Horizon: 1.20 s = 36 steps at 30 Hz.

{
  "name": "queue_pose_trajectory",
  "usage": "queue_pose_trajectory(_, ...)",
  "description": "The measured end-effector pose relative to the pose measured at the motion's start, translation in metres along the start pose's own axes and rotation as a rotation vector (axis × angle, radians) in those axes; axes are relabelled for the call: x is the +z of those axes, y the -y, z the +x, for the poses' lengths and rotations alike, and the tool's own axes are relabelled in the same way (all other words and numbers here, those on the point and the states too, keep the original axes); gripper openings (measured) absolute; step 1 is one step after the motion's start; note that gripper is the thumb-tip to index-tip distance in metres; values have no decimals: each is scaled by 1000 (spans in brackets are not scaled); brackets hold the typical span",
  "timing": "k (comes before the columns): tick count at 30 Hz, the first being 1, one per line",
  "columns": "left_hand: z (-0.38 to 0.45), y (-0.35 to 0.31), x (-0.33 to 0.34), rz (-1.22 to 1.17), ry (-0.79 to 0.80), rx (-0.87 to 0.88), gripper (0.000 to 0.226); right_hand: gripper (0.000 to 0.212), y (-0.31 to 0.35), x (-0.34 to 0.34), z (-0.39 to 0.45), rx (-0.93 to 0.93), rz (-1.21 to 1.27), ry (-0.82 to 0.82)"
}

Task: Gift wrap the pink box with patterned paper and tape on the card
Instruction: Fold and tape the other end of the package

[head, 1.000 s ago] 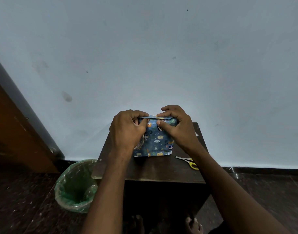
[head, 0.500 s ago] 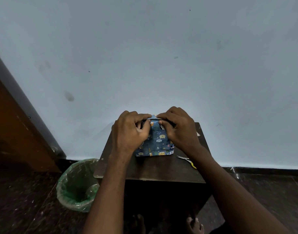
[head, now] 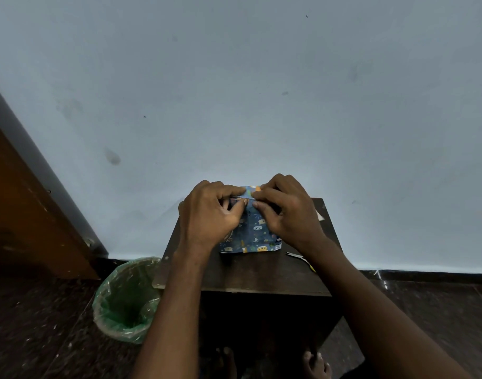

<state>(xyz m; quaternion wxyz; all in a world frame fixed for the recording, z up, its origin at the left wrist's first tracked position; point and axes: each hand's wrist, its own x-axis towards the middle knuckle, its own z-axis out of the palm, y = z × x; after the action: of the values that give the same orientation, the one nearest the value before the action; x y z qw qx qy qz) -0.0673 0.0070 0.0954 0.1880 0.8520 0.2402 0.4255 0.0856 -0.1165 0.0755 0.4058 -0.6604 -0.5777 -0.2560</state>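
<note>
Wrapped box (head: 254, 236) on table (head: 250, 274), scissors (head: 297, 257) right of it, bin (head: 125, 299) on floor left of table

One wrapped box (head: 254, 233), one pair of scissors (head: 298, 257), one table (head: 261, 277), one lined bin (head: 126, 299), two hands: left (head: 209, 214), right (head: 287, 212).

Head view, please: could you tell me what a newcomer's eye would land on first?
First, the left hand and right hand pinching the top edge of the blue patterned parcel on the dark table. Next, the green-lined bin on the floor to the table's left.
</note>
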Motion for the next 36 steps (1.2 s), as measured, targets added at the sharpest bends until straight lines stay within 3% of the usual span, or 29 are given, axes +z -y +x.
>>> queue_pose_trajectory(3, 3, -8, -8, -157, 73, 3, 16, 17, 1, 0, -3, 22, 20, 21)
queue_pose_trajectory(7, 8, -14, -16, -607, 211, -77, 27, 17, 5, -2, -2, 59, 40, 33)
queue_pose_trajectory(11, 11, -10, -14, -773, 227, -158, 31, 40, 11, -17, -3, 128, 170, 106)
queue_pose_trajectory(14, 13, -9, -12, -807, 209, -154, 31, 29, 13, -24, -2, 100, 161, 152)
queue_pose_trajectory(22, 10, -25, -5, -762, 205, -95, 32, 17, 8, -10, -3, 138, 101, 38)
queue_pose_trajectory(30, 11, -14, 3, -635, 183, -48, 40, 17, 5, -6, -5, 150, 150, 0)
queue_pose_trajectory(36, 10, -7, 7, -567, 168, -90, 31, 22, 8, -5, -7, 164, 145, -36)
